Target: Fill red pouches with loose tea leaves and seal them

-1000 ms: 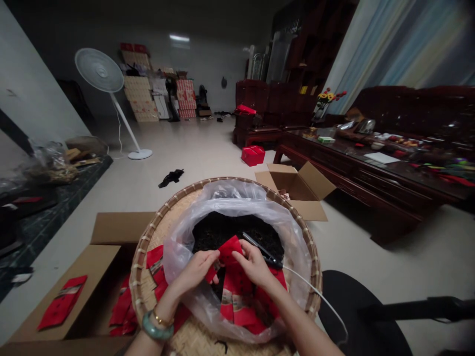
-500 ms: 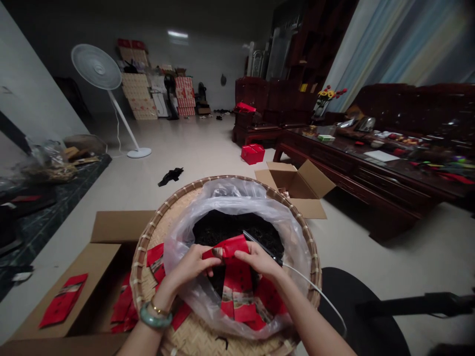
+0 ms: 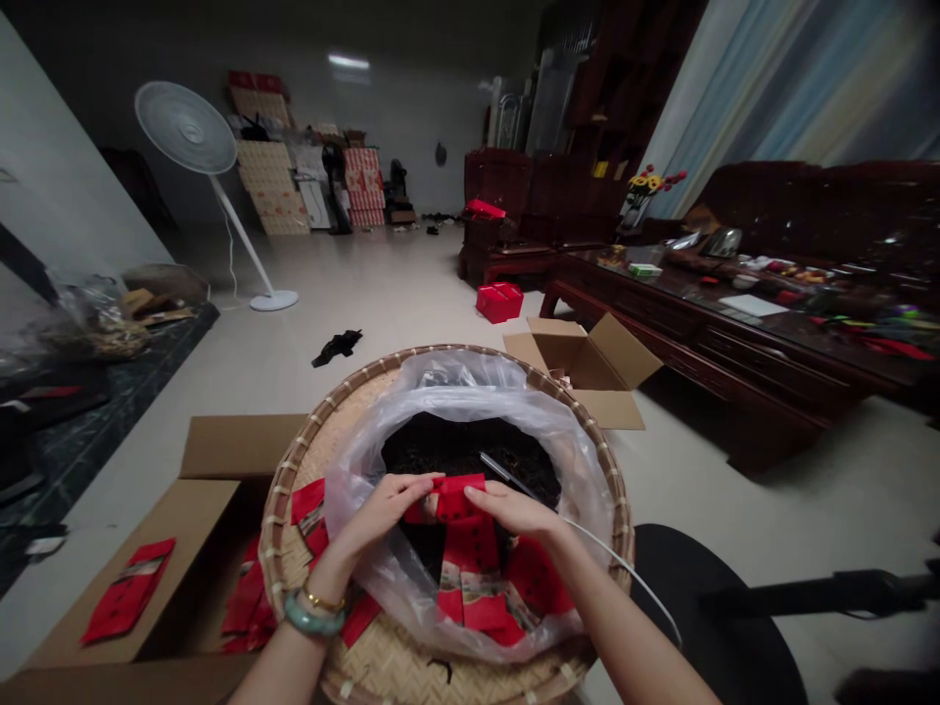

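Observation:
My left hand (image 3: 391, 507) and my right hand (image 3: 508, 509) are both closed on a red packet (image 3: 461, 497), its two ends pinched between thumbs and fingers. Under them, an open clear plastic bag (image 3: 580, 470) holds dark loose stuff like tea leaves (image 3: 447, 441). More red packets (image 3: 474, 587) with a picture band lie at the bag's near side, below the hands. A slim silvery tool (image 3: 506, 474) with a white cord (image 3: 624, 563) rests across the dark leaves, partly behind my right hand. The bag sits in a round woven bamboo tray (image 3: 389, 666).
Left of the tray, an open cardboard box (image 3: 172, 509) contains red packets, with another packet (image 3: 132, 587) on its flap. A second open box (image 3: 587, 357) stands beyond, near a dark wooden table (image 3: 697, 323). A black round base (image 3: 705, 607) is at right, a white fan (image 3: 250, 235) at back left.
The held packet has turned from slanting to nearly level and sits slightly lower. My left fingers have shifted along its top edge. The view has moved a little.

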`<state>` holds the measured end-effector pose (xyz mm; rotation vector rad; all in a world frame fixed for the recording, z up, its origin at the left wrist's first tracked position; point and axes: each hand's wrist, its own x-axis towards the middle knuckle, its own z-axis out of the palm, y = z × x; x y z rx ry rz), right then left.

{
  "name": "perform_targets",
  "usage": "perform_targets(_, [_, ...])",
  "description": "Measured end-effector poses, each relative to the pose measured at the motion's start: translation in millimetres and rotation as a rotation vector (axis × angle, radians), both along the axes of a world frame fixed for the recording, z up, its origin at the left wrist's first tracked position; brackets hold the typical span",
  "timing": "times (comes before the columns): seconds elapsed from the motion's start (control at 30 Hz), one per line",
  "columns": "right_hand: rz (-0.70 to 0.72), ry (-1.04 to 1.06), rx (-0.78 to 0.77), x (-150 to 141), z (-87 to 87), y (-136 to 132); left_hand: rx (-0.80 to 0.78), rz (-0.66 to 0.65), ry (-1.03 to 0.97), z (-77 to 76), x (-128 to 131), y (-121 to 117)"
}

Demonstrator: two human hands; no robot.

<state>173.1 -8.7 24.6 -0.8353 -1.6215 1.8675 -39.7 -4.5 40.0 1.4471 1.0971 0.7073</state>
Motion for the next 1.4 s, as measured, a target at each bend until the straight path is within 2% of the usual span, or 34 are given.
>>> perform_targets(0.13, [-0.022, 0.032, -0.115, 0, -7.1, 0, -0.065, 0.027, -0.036, -8.5, 0, 1])
perform_targets(0.33, [-0.054, 0.123, -0.186, -3, -10.5, -2, -0.213, 0.070, -0.097, -25.1, -4, 1])
perform_targets(0.47, [-0.077, 0.173, -0.227, -4, -17.0, 0, -0.242, 0.102, -0.133, -25.6, -2, -4])
perform_targets(0.57, [-0.063, 0.149, -0.201, -3, -19.9, 3, -0.297, 0.087, -0.177, -24.6, -1, -7])
perform_targets(0.63, [-0.053, 0.081, -0.138, -2, -16.3, 5, -0.290, 0.105, -0.173, -22.9, -2, -6])
perform_targets(0.73, [-0.011, -0.066, 0.037, -2, -1.5, 9, -0.183, 0.112, -0.102, -15.3, -7, -2])
perform_targets(0.87, [0.095, -0.332, 0.369, -11, 25.4, 12, -0.002, -0.096, 0.055, -2.3, -8, 4])
perform_targets(0.93, [0.172, -0.467, 0.495, -18, 35.8, 12, 0.066, -0.165, 0.101, -1.8, -2, 6])
perform_targets(1.0, [0.213, -0.548, 0.579, -25, 41.3, 13, 0.032, -0.207, 0.038, -7.1, 6, 7])
perform_targets(1.07, [0.168, -0.563, 0.639, -31, 41.7, 14, -0.101, -0.237, -0.117, -16.0, 13, 6])
perform_targets(1.1, [0.117, -0.556, 0.654, -33, 40.3, 15, -0.188, -0.211, -0.197, -20.8, 16, 4])
perform_targets(1.2, [-0.058, -0.534, 0.659, -37, 34.4, 20, -0.374, -0.039, -0.354, -32.9, 17, -3])
perform_targets(1.3, [-0.216, -0.455, 0.637, -34, 31.1, 24, -0.442, 0.080, -0.425, -38.4, 13, -7])
perform_targets(1.4, [-0.423, -0.417, 0.581, -19, 28.6, 25, -0.486, 0.151, -0.484, -38.3, 8, -7])
